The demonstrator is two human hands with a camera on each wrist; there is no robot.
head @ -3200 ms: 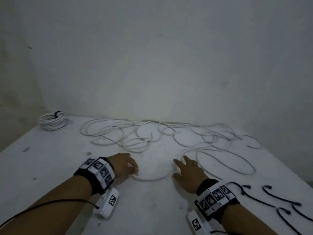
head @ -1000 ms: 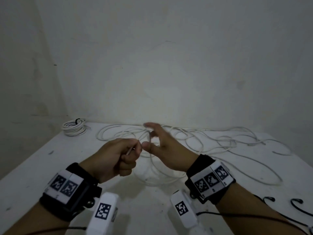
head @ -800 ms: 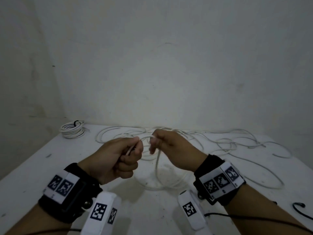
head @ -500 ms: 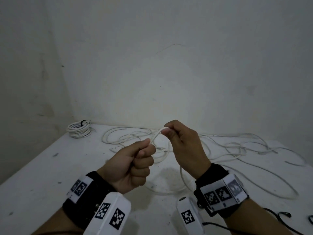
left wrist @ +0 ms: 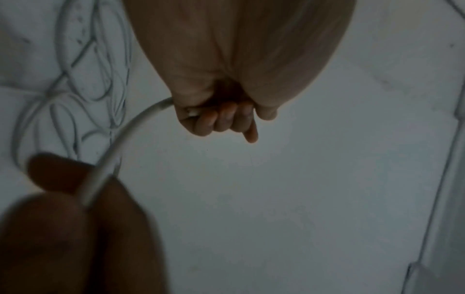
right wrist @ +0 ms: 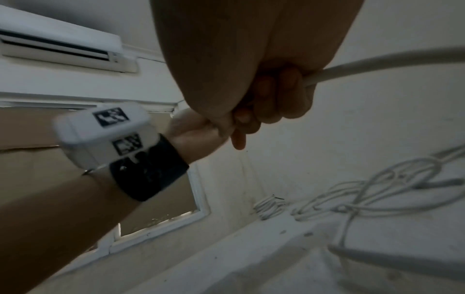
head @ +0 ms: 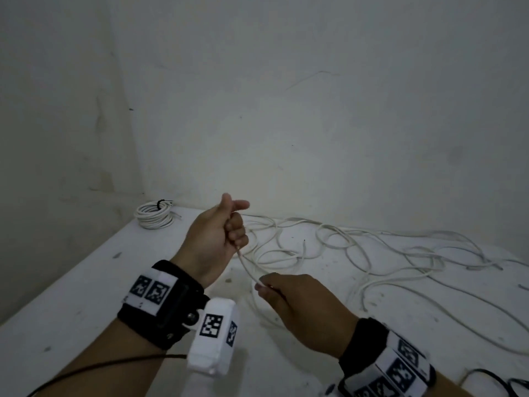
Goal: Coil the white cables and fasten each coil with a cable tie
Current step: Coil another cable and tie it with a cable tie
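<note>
A long white cable (head: 357,247) lies in loose tangled loops across the white table (head: 86,296). My left hand (head: 233,224) is raised above the table, fist curled round one stretch of the cable, thumb and index finger sticking out. From the fist the cable segment (head: 246,265) runs down to my right hand (head: 264,285), which pinches it nearer to me. In the left wrist view the curled fingers (left wrist: 219,117) hold the cable (left wrist: 130,135) as it curves to the right hand (left wrist: 62,218). In the right wrist view the fingers (right wrist: 276,93) wrap the cable (right wrist: 377,63).
A finished white coil (head: 153,214) bound with a black tie sits at the table's far left corner by the wall. Black cable ties (head: 486,376) lie at the near right edge. Walls close the table at the back and left. An air conditioner (right wrist: 62,45) hangs high on the wall.
Both hands lifted the cable off the table. In the last half second my right hand dropped down the cable toward me while my left hand stayed raised, so the held stretch is longer.
</note>
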